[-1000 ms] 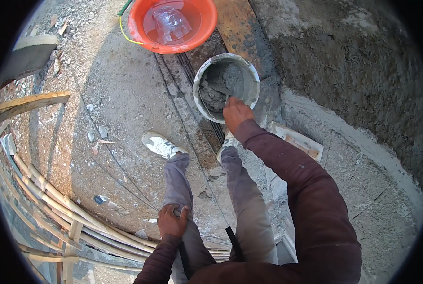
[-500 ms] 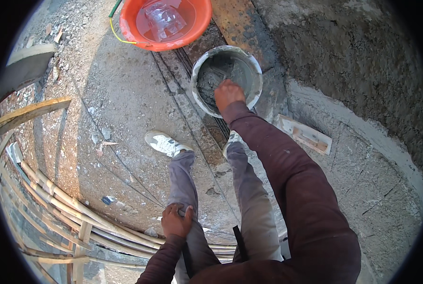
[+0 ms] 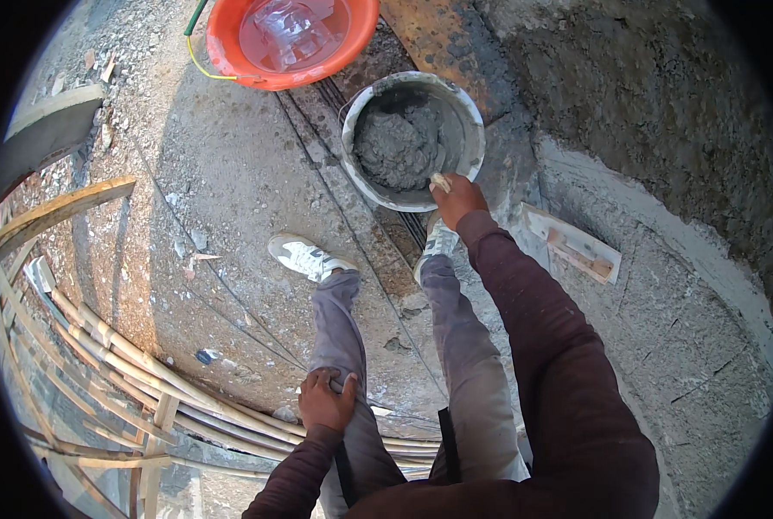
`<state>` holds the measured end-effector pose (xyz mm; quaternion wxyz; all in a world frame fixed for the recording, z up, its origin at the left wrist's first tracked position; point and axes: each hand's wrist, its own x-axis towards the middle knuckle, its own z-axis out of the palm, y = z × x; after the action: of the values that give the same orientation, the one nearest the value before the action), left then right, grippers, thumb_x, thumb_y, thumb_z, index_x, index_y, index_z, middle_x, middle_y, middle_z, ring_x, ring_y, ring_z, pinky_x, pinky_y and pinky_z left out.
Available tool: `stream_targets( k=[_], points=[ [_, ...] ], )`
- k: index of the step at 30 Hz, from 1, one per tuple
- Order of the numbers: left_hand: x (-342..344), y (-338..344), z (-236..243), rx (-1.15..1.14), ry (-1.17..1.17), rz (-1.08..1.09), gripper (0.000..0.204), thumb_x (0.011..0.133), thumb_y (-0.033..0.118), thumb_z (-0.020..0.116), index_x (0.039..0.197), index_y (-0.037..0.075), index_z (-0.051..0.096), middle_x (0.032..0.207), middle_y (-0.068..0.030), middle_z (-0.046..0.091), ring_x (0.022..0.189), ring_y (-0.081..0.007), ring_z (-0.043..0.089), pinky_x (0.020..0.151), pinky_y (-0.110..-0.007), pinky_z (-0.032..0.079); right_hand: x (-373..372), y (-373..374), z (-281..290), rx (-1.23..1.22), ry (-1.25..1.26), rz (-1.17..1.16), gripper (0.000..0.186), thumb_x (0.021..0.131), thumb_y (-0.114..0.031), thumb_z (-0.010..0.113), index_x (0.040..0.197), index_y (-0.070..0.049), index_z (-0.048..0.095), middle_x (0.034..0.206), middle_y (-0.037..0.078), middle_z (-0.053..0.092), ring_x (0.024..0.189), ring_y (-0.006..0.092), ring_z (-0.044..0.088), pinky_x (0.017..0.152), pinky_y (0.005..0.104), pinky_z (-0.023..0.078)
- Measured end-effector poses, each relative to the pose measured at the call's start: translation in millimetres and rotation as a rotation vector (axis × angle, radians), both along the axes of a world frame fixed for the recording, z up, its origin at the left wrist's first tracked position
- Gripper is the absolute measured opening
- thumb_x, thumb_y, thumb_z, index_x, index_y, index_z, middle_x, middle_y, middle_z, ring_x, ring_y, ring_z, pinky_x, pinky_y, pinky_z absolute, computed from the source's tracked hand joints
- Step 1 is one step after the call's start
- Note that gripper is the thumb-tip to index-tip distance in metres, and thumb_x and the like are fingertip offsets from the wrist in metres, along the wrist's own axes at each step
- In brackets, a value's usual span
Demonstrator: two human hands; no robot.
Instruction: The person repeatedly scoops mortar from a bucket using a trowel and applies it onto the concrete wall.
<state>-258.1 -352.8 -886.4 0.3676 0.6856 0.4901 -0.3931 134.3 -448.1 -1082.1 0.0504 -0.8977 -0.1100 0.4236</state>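
Observation:
A whitish bucket of wet grey mortar stands in front of my feet. My right hand is closed at the bucket's near right rim, around a tool with a pale handle; the tool's working end cannot be made out. My left hand rests on my left knee, fingers spread over the trouser cloth and holding nothing. To the right of the bucket a flat plastering float with a wooden handle lies on the rough grey surface.
An orange basin of water with a clear plastic bag in it stands beyond the bucket. Rods and cables run along the ground. Bamboo poles and a plank lie left. Fresh dark mortar covers the right side.
My right hand has moved from inside the bucket back and right to its rim, uncovering the heaped mortar. My left hand stays on my knee.

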Motion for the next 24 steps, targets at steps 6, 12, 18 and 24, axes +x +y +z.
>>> stream_targets(
  k=[6,12,18,24],
  points=[
    [15,-7,-2,0.045,0.043,-0.067,0.043,0.089,0.048,0.074,0.106,0.008,0.075,0.119,-0.0145,0.069,0.115,-0.0377,0.063,0.101,-0.048,0.049,-23,35,-49,0.363,0.707,-0.846,0.043,0.103,-0.042,0.062,0.121,-0.003,0.067,0.09,0.011,0.068,0.074,0.0222,0.065,0.066,0.0388,0.054],
    [43,-12,-3,0.041,0.096,-0.104,0.043,0.089,0.048,0.073,0.106,0.008,0.075,0.119,-0.0152,0.069,0.115,-0.0382,0.062,0.1,-0.048,0.05,-6,15,-22,1.066,1.57,-1.9,0.051,0.11,-0.041,0.049,0.134,0.004,0.051,0.092,0.002,0.058,0.066,0.0095,0.056,0.058,0.0278,0.046],
    [33,-11,6,0.057,0.155,-0.095,0.044,0.089,0.049,0.074,0.107,0.008,0.075,0.119,-0.0149,0.068,0.117,-0.0374,0.062,0.1,-0.049,0.05,44,-36,67,0.653,1.178,-1.088,0.049,0.108,-0.042,0.051,0.135,-0.001,0.056,0.094,0.008,0.067,0.074,0.0168,0.066,0.064,0.0342,0.053],
    [29,-6,-1,0.032,0.096,-0.092,0.046,0.089,0.05,0.074,0.108,0.009,0.075,0.119,-0.0148,0.068,0.117,-0.0373,0.062,0.1,-0.049,0.05,30,54,13,0.044,-0.059,0.374,0.045,0.1,-0.033,0.062,0.132,-0.002,0.065,0.114,0.025,0.074,0.105,0.04,0.073,0.087,0.0492,0.059]
  ],
)
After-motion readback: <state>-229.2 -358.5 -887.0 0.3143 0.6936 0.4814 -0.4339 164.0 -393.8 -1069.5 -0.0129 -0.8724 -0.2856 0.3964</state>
